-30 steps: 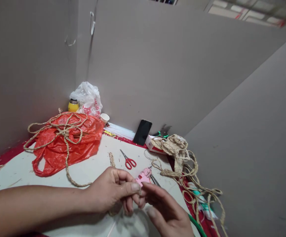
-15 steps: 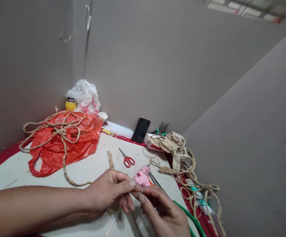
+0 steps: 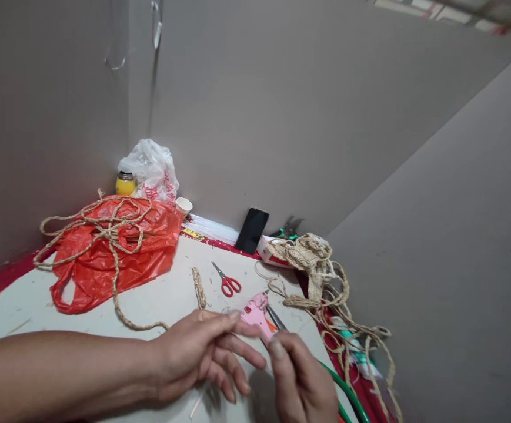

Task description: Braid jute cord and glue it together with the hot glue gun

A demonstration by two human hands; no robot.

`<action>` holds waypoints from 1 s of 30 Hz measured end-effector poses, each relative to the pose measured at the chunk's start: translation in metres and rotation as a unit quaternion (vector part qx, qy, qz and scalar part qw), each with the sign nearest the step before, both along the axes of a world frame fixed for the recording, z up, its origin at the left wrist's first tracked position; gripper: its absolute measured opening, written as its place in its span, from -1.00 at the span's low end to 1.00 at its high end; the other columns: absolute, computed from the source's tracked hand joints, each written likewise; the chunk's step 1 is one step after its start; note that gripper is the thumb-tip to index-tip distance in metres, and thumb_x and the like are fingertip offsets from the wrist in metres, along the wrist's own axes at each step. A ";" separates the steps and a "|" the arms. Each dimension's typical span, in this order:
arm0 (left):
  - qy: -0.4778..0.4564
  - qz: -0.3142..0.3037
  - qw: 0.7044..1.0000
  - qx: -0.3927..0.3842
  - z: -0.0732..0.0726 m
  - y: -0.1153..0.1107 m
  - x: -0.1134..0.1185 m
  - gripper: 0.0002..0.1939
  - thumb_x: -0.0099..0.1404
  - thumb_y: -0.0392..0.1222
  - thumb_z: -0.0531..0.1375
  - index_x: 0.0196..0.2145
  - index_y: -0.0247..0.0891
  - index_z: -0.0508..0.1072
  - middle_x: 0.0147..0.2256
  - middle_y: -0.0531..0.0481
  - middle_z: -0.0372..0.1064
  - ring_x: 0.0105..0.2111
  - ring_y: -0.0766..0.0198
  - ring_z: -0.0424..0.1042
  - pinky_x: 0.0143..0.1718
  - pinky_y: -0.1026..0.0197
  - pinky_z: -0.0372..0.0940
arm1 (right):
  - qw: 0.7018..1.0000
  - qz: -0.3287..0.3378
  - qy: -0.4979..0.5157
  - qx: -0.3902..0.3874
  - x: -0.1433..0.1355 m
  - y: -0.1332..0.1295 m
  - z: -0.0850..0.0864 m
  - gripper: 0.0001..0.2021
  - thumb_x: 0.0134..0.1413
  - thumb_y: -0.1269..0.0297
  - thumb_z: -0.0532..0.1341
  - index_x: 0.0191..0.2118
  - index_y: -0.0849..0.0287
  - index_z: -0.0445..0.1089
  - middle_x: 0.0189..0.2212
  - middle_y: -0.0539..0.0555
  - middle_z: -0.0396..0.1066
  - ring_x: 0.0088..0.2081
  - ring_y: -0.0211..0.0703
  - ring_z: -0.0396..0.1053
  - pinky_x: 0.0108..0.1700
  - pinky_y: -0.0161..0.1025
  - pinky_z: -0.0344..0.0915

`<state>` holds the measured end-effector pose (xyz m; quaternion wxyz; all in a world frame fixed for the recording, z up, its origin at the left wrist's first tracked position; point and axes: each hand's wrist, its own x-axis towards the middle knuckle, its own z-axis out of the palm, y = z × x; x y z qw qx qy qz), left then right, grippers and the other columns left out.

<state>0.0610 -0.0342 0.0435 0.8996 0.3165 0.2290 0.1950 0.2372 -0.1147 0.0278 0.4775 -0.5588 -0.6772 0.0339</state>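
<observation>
My left hand (image 3: pixel 213 352) is over the near part of the white board with its fingers apart and nothing visible in them. Just right of it, my right hand (image 3: pixel 301 376) has thumb and fingers pressed together; whatever they pinch is too small to make out. Behind both hands lies a pink glue gun (image 3: pixel 255 311), partly covered by my left fingertips. Red-handled scissors (image 3: pixel 227 281) rest beyond it. A short braided strip (image 3: pixel 199 288) lies left of the scissors, its near end hidden by my left hand.
A red plastic bag (image 3: pixel 149 252) with a braided cord (image 3: pixel 116 276) is at the left. A phone (image 3: pixel 252 230) leans on the back wall near green-handled pliers (image 3: pixel 288 229). Bundled braid (image 3: pixel 312 258) hangs over the right edge. A white cup (image 3: pixel 183 205) and yellow jar (image 3: pixel 125 184) stand behind.
My hands have come apart. My left fingers have spread, while my right hand has moved a little to the right with its fingers closed.
</observation>
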 end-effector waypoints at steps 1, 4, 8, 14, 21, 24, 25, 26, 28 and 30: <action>0.002 0.018 1.000 -0.013 0.000 0.002 -0.001 -0.57 0.27 0.04 0.14 -0.10 -0.39 0.45 -0.29 -0.24 0.52 -0.59 0.32 0.46 -0.61 0.34 0.34 | 0.998 -0.034 0.044 0.004 0.002 -0.001 0.001 -0.80 0.27 0.31 0.04 -0.41 0.12 0.25 -0.57 -0.08 0.20 -0.55 -0.28 0.18 -0.49 -0.36 0.16; 0.002 0.056 0.998 -0.029 0.000 0.009 -0.001 -0.59 0.29 -0.02 0.12 -0.02 -0.36 0.37 -0.30 -0.21 0.52 -0.58 0.33 0.46 -0.60 0.35 0.34 | 0.977 -0.097 0.188 0.021 0.005 -0.001 0.004 -0.67 0.29 0.16 0.04 -0.52 0.11 0.17 -0.61 -0.10 0.10 -0.56 -0.27 0.08 -0.52 -0.33 0.08; -0.004 0.033 0.999 -0.019 -0.002 0.010 0.001 -0.66 0.28 -0.07 0.15 -0.09 -0.37 0.39 -0.33 -0.18 0.50 -0.59 0.34 0.45 -0.61 0.35 0.34 | 0.977 -0.057 0.203 -0.014 0.002 0.000 0.003 -0.60 0.28 0.14 0.05 -0.59 0.13 0.16 -0.65 -0.09 0.11 -0.60 -0.30 0.09 -0.56 -0.34 0.06; 0.004 -0.001 0.999 0.036 -0.013 0.003 0.003 -0.78 0.08 -0.18 0.33 -0.46 -0.38 0.39 -0.52 -0.01 0.41 -0.70 0.50 0.29 -0.66 0.42 0.29 | 0.988 0.038 0.139 -0.063 -0.009 0.002 0.002 -0.95 0.12 0.33 0.24 -0.35 0.08 0.45 -0.50 -0.03 0.44 -0.47 -0.23 0.38 -0.42 -0.36 0.31; 0.021 -0.057 0.994 0.092 -0.021 -0.006 0.006 -0.55 0.03 0.16 0.27 -0.59 -0.33 0.34 -0.72 0.10 0.23 -0.82 0.48 0.14 -0.80 0.40 0.19 | 0.987 0.134 0.085 -0.017 -0.015 0.007 0.003 -0.72 0.08 0.47 0.25 -0.15 -0.06 0.49 -0.39 -0.02 0.52 -0.37 -0.22 0.47 -0.32 -0.39 0.41; 0.032 -0.088 0.990 0.101 -0.023 -0.009 0.006 -0.45 0.01 0.28 0.22 -0.65 -0.33 0.32 -0.77 0.09 0.21 -0.87 0.48 0.10 -0.87 0.42 0.09 | 0.986 0.099 0.121 -0.056 -0.015 0.004 -0.002 -0.77 0.07 0.40 0.27 -0.17 -0.07 0.50 -0.39 -0.02 0.52 -0.37 -0.20 0.47 -0.31 -0.37 0.41; 0.032 -0.098 0.990 0.094 -0.024 -0.010 0.006 -0.43 -0.01 0.31 0.22 -0.66 -0.32 0.32 -0.78 0.09 0.20 -0.88 0.47 0.09 -0.88 0.42 0.06 | 0.984 0.086 0.136 -0.075 -0.014 0.004 -0.005 -0.80 0.06 0.36 0.28 -0.19 -0.06 0.51 -0.40 -0.02 0.52 -0.39 -0.20 0.47 -0.34 -0.37 0.39; 0.034 -0.106 0.990 0.087 -0.024 -0.010 0.006 -0.42 -0.04 0.34 0.22 -0.68 -0.32 0.31 -0.79 0.09 0.21 -0.88 0.47 0.08 -0.89 0.42 0.04 | 0.981 0.074 0.154 -0.096 -0.014 0.003 -0.007 -0.84 0.06 0.32 0.29 -0.21 -0.04 0.51 -0.43 -0.03 0.51 -0.44 -0.22 0.45 -0.39 -0.38 0.37; 0.040 -0.117 0.989 0.087 -0.026 -0.011 0.007 -0.36 -0.09 0.41 0.20 -0.72 -0.31 0.29 -0.81 0.07 0.20 -0.89 0.47 0.07 -0.90 0.42 -0.01 | 0.966 0.064 0.199 -0.151 -0.014 0.002 -0.010 -0.91 0.08 0.21 0.27 -0.28 0.03 0.51 -0.54 -0.04 0.44 -0.54 -0.26 0.38 -0.50 -0.39 0.30; 0.053 -0.113 0.986 0.112 -0.028 -0.011 0.008 -0.30 -0.09 0.47 0.14 -0.78 -0.31 0.27 -0.84 0.06 0.17 -0.90 0.47 0.06 -0.90 0.42 -0.05 | 0.941 0.068 0.251 -0.215 -0.019 0.002 -0.010 -0.78 0.13 0.09 0.21 -0.38 0.10 0.46 -0.62 -0.06 0.34 -0.60 -0.27 0.29 -0.55 -0.39 0.23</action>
